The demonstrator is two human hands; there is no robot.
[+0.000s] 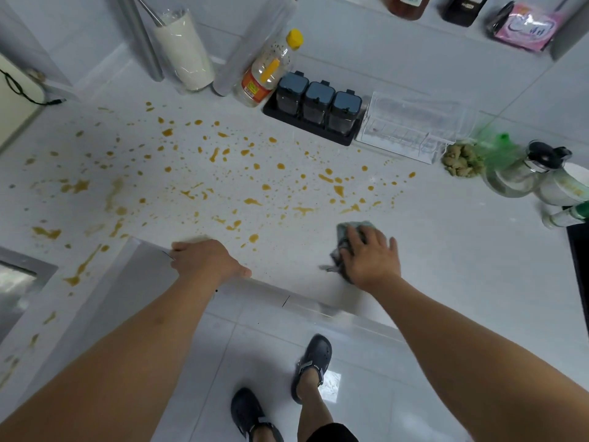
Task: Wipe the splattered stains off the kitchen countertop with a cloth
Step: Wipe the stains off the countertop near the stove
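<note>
Fingers of the right hand (369,253) lie spread and nearly straight, pressing flat on a grey-green cloth (345,242) that sits on the white countertop (446,250) close to its front edge, right of the middle; the cloth shows beyond the fingertips and along the thumb side of the palm, bunched and a little crumpled. Fingers of the left hand (207,260) rest on the counter's front edge, knuckles up, with the thumb lying along the edge toward the right; they look only lightly bent and hold nothing. Orange-brown stains (223,173) are scattered over the countertop from its left end across the middle, the nearest drops lying just beyond the cloth, and more streaks run down the left front corner. Counter right of the cloth looks free of spots. Along the back edge stand a wrapped white tumbler (185,49), a clear bottle with a yellow cap (267,71), a black tray of three dark-lidded jars (318,106) and a clear plastic box (411,129). Toward the right end sit a piece of ginger (462,161) and a glass pot with a black lid (526,170). Below the counter, two feet in dark clogs (310,362) stand on pale floor tiles.
</note>
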